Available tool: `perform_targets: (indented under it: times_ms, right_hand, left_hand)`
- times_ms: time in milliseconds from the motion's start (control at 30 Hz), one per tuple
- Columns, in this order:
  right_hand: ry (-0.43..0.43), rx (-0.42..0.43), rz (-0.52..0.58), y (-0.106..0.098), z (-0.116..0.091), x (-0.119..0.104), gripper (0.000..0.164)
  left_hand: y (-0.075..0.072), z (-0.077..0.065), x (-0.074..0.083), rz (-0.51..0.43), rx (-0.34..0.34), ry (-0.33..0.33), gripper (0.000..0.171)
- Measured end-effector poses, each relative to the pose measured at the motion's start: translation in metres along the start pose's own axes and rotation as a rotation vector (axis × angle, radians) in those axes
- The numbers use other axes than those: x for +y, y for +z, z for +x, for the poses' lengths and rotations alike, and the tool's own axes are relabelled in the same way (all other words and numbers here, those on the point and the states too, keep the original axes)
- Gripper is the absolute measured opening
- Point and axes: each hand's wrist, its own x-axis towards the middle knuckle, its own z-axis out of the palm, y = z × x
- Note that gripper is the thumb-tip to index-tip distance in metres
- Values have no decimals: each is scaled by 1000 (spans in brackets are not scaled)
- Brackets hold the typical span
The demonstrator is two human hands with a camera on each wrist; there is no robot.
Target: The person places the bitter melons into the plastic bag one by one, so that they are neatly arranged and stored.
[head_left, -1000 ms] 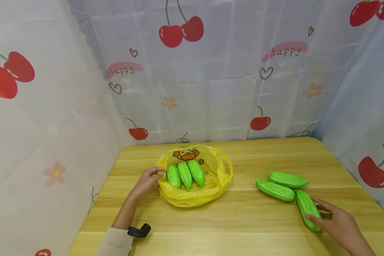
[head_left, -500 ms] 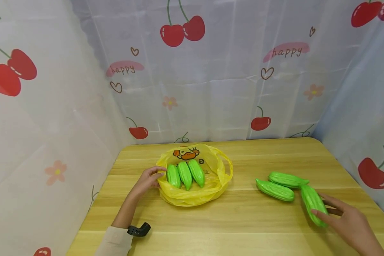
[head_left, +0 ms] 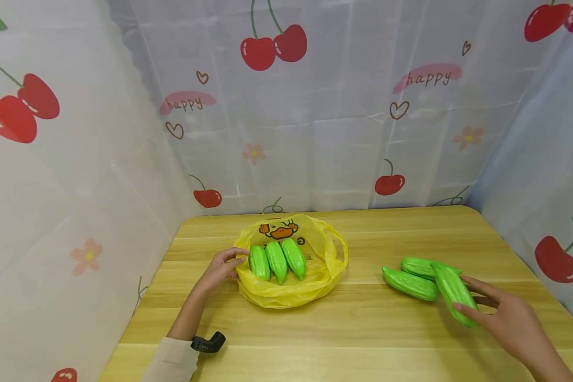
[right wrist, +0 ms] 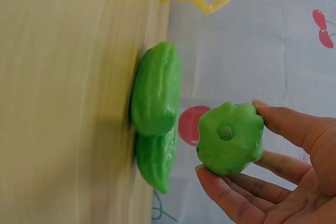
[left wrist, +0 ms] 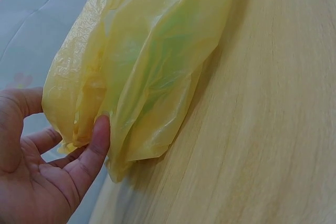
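Observation:
My right hand [head_left: 511, 321] grips a bright green, ridged bitter melon [head_left: 452, 294] between thumb and fingers, raised off the table. In the right wrist view its round stem end [right wrist: 226, 133] faces the camera. Two more bitter melons lie side by side just left of it, the nearer one [head_left: 410, 285] partly covering the farther one [head_left: 416, 267]. A yellow plastic bag [head_left: 286, 298] stands open at centre-left, with three bitter melons [head_left: 277, 262] inside. At the bag's left rim, my left hand [head_left: 221, 269] pinches the plastic; the left wrist view shows the thumb [left wrist: 100, 135] against it.
The wooden table [head_left: 315, 345] carries everything. Behind it hangs a pale curtain [head_left: 315, 148] printed with cherries, and similar cloth closes off both sides. A black band [head_left: 208, 343] sits around the left wrist.
The right hand has lifted its bitter melon from the table, first swinging slightly right, then back left and farther from me. The left hand and bag stay put.

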Motion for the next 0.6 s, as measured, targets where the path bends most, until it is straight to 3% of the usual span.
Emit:
perform_targets:
  times_ms: [267, 600]
  right_hand:
    - [-93, 16, 54, 3, 2, -21, 73]
    - [-140, -3, 94, 8, 7, -47, 72]
  left_hand:
    - [1, 0, 1, 3, 0, 11, 34]
    - [0, 0, 0, -3, 7, 1, 34]
